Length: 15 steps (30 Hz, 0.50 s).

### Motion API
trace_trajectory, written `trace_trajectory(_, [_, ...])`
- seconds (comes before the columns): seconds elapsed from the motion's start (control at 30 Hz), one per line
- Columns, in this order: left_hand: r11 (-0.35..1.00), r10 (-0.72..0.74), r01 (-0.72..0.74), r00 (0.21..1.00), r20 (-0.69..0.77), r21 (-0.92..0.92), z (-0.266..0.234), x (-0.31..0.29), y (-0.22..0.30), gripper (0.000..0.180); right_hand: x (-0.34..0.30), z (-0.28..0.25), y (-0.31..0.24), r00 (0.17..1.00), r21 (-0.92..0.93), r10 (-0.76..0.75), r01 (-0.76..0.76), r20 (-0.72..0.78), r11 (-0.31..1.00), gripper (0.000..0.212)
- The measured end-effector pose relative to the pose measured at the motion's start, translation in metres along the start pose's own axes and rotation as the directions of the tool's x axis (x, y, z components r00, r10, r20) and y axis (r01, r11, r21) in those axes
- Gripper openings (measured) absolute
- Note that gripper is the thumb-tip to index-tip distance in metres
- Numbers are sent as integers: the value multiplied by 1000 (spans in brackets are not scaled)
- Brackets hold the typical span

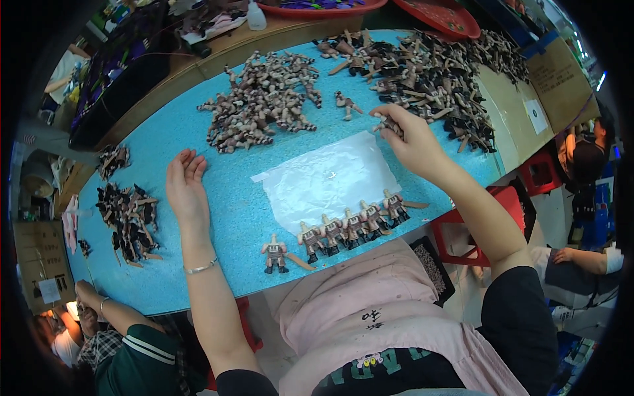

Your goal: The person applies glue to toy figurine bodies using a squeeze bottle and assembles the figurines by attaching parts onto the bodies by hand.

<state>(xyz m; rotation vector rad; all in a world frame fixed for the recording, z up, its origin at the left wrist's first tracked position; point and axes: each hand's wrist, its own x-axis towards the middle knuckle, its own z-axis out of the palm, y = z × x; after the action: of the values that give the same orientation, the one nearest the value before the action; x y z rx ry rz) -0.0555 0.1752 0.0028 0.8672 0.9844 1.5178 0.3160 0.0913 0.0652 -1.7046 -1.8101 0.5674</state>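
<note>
My right hand (416,142) is closed on a small toy figure part (388,125), pinched between thumb and fingers and partly covered by them. It hovers by the upper right corner of a white plastic sheet (330,175). My left hand (186,178) holds nothing; its fingers are apart and loosely bent over the blue tabletop (234,191). Along the table's near edge several figures with dark legs (353,228) lie in a slanting row, and one more figure (274,254) lies to their left. A lone figure part (345,104) lies beyond the sheet.
Beyond the sheet is a heap of pale figure parts (261,99). A larger heap of brown and black parts (422,72) spreads at the far right, and a smaller dark heap (129,221) lies left. Cardboard boxes (561,82) and red stools (492,218) stand around; co-workers sit nearby.
</note>
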Motion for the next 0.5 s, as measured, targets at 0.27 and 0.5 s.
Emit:
trace_trajectory(0.27, [795, -168, 35, 972, 165, 606, 32, -99, 37, 31, -61, -15, -1, 939, 588, 213, -337, 271, 736, 25])
trace_trajectory(0.5, [603, -168, -256, 885, 435, 755, 11, -176, 44, 54, -64, -8, -9, 963, 619, 169, -265, 210, 740, 21])
